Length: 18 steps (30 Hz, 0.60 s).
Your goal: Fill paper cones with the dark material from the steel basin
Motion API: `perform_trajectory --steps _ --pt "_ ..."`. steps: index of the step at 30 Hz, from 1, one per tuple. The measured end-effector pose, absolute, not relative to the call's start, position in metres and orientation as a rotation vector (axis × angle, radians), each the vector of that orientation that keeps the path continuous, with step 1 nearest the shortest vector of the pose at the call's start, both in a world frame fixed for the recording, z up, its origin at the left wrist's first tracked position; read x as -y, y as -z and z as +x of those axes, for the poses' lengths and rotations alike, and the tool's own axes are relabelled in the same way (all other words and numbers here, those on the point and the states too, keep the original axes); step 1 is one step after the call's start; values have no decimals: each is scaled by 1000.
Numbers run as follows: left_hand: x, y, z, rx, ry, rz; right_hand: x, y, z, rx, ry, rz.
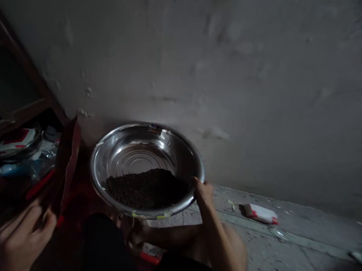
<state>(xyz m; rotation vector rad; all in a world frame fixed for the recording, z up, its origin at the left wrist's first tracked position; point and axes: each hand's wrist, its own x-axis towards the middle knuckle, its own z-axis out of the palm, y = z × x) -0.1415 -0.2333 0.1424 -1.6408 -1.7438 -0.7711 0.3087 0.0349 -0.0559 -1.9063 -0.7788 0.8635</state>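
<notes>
My right hand (204,193) grips the right rim of a wide, shiny steel basin (139,157). The basin tilts towards me, and a heap of dark, crumbly, dried-looking material (147,188) lies in its near half. At the left, the curled fingers of my left hand (28,235) pinch the near edge of a dark red bag (69,164). The bag's upper edge stands up to the left of the basin. Shadow hides its inside and the exact spot where my fingers meet it.
A grey, peeling wall (258,84) rises right behind the basin. A wooden-framed cabinet (14,60) and plastic-wrapped items (42,155) are at the left. On the tiled floor (263,245) lies a white and red packet (261,213) among scattered bits. My bent legs are below the basin.
</notes>
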Motion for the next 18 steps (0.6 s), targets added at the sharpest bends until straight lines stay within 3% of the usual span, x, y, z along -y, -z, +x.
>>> perform_trajectory --steps 2,7,10,14,16,18 --pt "180 -151 -121 1378 702 -1826 -34 53 307 791 -848 -1901" --pt "56 -106 -87 1335 686 -2212 -30 43 303 810 -730 -1993" --pt "14 -61 -86 1348 623 -2370 -25 34 295 1044 -300 -1990" --pt "-15 -22 -86 1307 586 -2560 -15 19 270 1785 378 -1192" --pt "-24 -11 -81 1276 571 -2601 -6 12 247 2178 510 -599" --pt "-30 -3 -75 1233 560 -2621 1 8 217 2385 541 -310"
